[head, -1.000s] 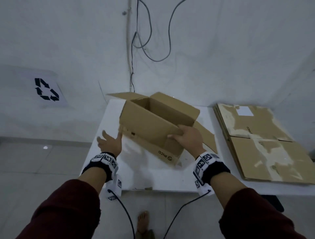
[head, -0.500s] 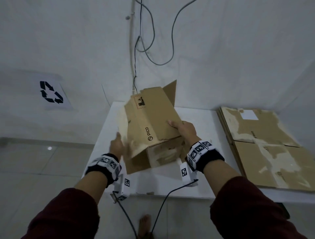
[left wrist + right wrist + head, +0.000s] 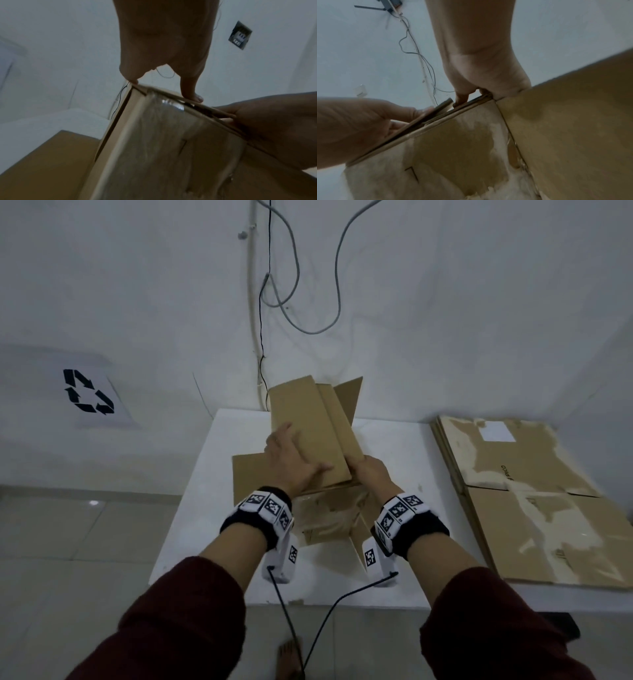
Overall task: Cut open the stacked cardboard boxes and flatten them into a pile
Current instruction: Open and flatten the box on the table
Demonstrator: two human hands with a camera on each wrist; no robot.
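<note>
The box (image 3: 308, 436) is no longer an open carton lying on the desk (image 3: 191, 508): within the last second it has been tipped up and squeezed, and its walls now lie almost face to face, tilted up off the desk toward the wall. One flap (image 3: 248, 474) spreads flat on the desk at the left, and the torn, taped bottom flaps (image 3: 329, 518) splay toward the person.

The left hand (image 3: 291, 463), which a second ago hung free beside the box, now lies on the upper panel with fingers straight, pressing it down. In the left wrist view its fingertips (image 3: 197, 98) rest along the panel's near edge. The right hand (image 3: 371, 474) has stayed on the box's right side; its fingers curl round the folded edge and grip it, as the right wrist view shows (image 3: 462, 98).

To the right, well apart, lies the pile (image 3: 534, 491) of boxes already flattened.

My reading is that the cutting on this box is done and the flattening is nearly complete. What seems left is to press the last air from the fold, lay the flaps in line, and carry the sheet over onto the pile. The stiff creases may spring back if the pressure comes off early.
</note>
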